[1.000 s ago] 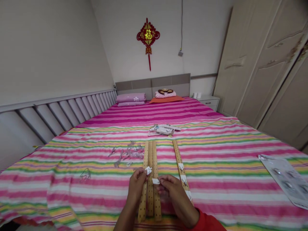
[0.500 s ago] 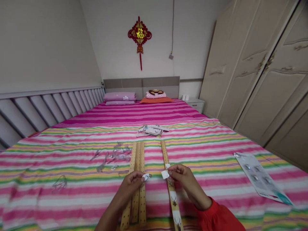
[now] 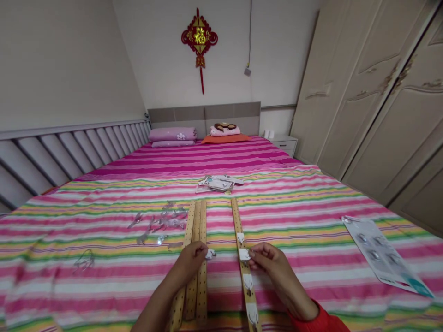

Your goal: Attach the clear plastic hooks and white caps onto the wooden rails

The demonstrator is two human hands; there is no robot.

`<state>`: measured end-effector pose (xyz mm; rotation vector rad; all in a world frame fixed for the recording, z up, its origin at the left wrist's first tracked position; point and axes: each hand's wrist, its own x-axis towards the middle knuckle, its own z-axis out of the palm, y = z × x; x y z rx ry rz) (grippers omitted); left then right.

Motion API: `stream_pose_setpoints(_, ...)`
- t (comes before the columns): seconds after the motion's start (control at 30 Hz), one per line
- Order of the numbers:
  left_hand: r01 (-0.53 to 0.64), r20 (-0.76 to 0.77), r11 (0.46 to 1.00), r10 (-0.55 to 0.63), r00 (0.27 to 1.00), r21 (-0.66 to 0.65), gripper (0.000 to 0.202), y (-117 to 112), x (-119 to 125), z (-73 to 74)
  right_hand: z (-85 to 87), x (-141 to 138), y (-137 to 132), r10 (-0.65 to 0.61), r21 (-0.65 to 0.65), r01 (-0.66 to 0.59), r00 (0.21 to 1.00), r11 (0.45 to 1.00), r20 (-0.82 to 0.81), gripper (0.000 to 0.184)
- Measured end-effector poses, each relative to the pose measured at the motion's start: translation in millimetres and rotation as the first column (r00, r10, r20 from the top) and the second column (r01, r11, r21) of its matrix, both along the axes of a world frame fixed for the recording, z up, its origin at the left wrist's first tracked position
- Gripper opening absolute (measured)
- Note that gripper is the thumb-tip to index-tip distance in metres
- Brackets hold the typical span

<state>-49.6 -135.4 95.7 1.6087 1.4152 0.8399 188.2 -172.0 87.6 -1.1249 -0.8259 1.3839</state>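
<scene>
A small white hook (image 3: 210,254) with a metal end is pinched between the thumb and finger of my left hand (image 3: 192,260), above three wooden strips (image 3: 201,281) with rows of holes. My right hand (image 3: 272,263) has its thumb and fingertips closed at the edge of a square white hook plate (image 3: 244,254). That plate is over a separate wooden strip (image 3: 236,216); whether it presses flat on the wood I cannot tell. Other white hooks (image 3: 252,314) sit along the same strip, nearer and farther than the plate.
Clear plastic scraps (image 3: 169,221) lie left of the strips. Flat packages (image 3: 218,183) are piled farther up the bed. At right lies a blister card (image 3: 384,253) of round metallic pieces. A thin wire-like piece (image 3: 84,260) rests at left. Striped cloth (image 3: 114,295) covers the bed.
The square white plate in my right hand has moved from the strip's left edge to squarely over it. My left hand still holds its hook. The view has shifted slightly.
</scene>
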Motion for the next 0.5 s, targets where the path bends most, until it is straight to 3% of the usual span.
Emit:
stream_pose_setpoints(0.2,-0.131,0.006,0.976,0.134,0.991,-0.173,0.028,-1.6,-10.3,-9.2,0.4,-2.7,-4.7,0.016,-0.012,-0.016,1.000,1.000,0.005,0.035)
stream_pose_setpoints(0.5,-0.264,-0.140,0.965,0.260,0.955,-0.007,0.026,2.7,-23.8,-23.3,4.7,-8.3,-6.9,0.028,-0.023,-0.028,1.000,0.999,-0.013,0.035)
